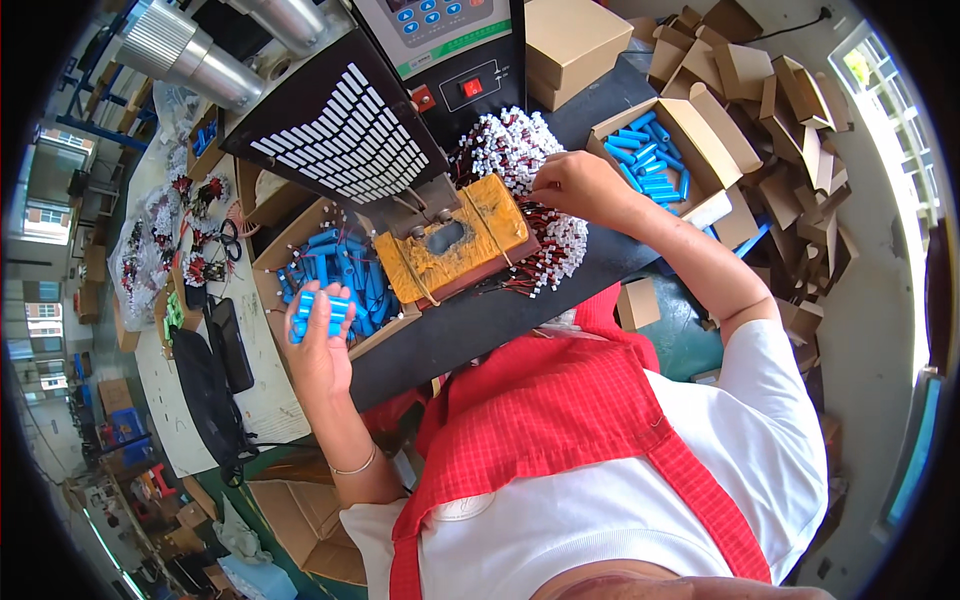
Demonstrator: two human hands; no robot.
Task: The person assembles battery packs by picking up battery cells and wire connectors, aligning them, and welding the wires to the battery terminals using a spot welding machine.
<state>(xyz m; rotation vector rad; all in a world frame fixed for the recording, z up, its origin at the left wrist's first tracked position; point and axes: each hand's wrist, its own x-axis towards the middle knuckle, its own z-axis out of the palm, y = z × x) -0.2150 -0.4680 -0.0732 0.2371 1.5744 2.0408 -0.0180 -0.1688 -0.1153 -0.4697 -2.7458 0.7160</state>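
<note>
My left hand (318,350) is closed around several blue cylindrical battery cells (340,312), held above a carton (390,335) of blue cells with thin leads. My right hand (585,188) reaches to a heap of white plug connectors on red and black wires (510,140). Its fingertips are pinched together at the edge of that heap, and whatever lies between them is too small to make out. Between my hands sits a worn yellow block (475,240), tied round with wire, beneath the metal electrodes (420,208) of a bench welding machine (450,60).
On the right, an open carton (715,140) holds plain blue cells, with a closed cardboard box (580,45) behind it. Many empty cartons (800,170) pile up beyond. A dark slotted guard (340,120) overhangs the left side. A black phone (230,345) rests on the white table.
</note>
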